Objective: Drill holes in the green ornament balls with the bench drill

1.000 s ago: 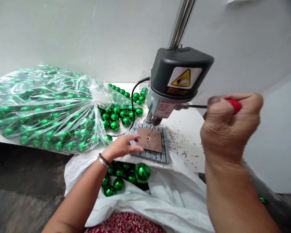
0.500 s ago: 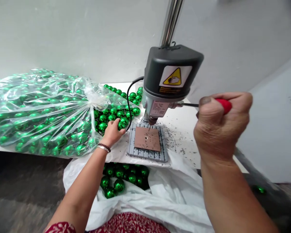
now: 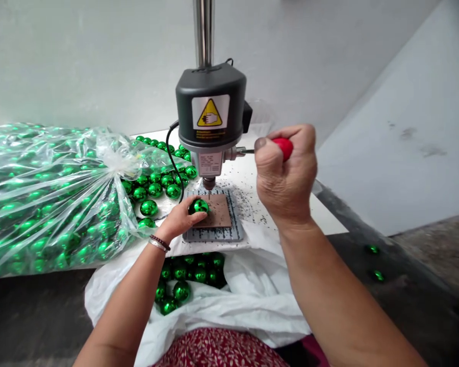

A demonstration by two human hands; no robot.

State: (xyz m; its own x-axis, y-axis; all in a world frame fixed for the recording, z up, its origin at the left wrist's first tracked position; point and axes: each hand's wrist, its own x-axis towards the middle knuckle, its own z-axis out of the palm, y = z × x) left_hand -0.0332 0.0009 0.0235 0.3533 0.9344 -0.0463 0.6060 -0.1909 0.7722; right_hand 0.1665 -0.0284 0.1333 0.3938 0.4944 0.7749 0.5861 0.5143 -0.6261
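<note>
A shiny green ball is held in my left hand, over the brown square pad and close to the bit. My right hand wraps round the red knob of the feed lever on a small drill press. The thin drill bit points down from the chuck, just behind the ball. Beneath the pad lies the grooved grey base plate, strewn with dark shavings.
A tied clear plastic bag full of green balls fills the left. Loose green balls lie beside it. In front, a white cloth holds several more. A black cable loops left of the drill. Some balls lie on the floor.
My left hand has picked up a green ball from the loose pile and carried it right, onto the pad area. My right hand still grips the knob. The camera view has shifted.
</note>
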